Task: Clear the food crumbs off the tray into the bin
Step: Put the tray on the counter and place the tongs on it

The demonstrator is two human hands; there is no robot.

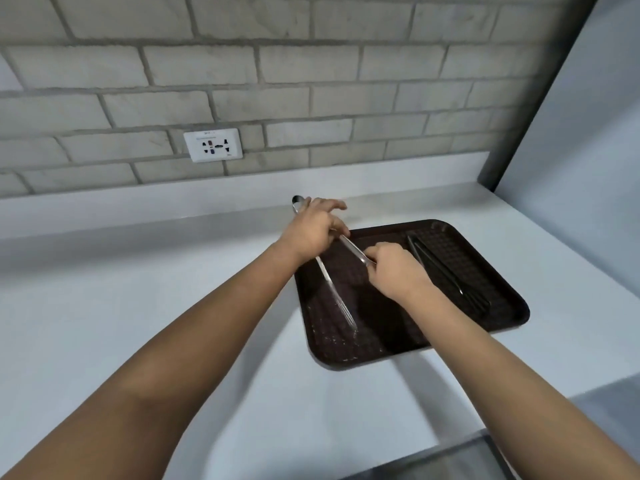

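Pale grey countertop (173, 306) under a grey brick wall (277, 81); white wall socket (212, 145) upper left of centre. Dark brown textured plastic tray (502, 327) right of centre, pale food crumbs (329, 337) at its lower-left corner. Left hand (313, 230) grips silver metal tongs (337, 299); right hand (394, 268) pinches one arm. Black tongs (446, 271) lie on tray's right side.

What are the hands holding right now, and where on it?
The left hand grips metal tongs near their hinge end; the right hand pinches one arm's tip.
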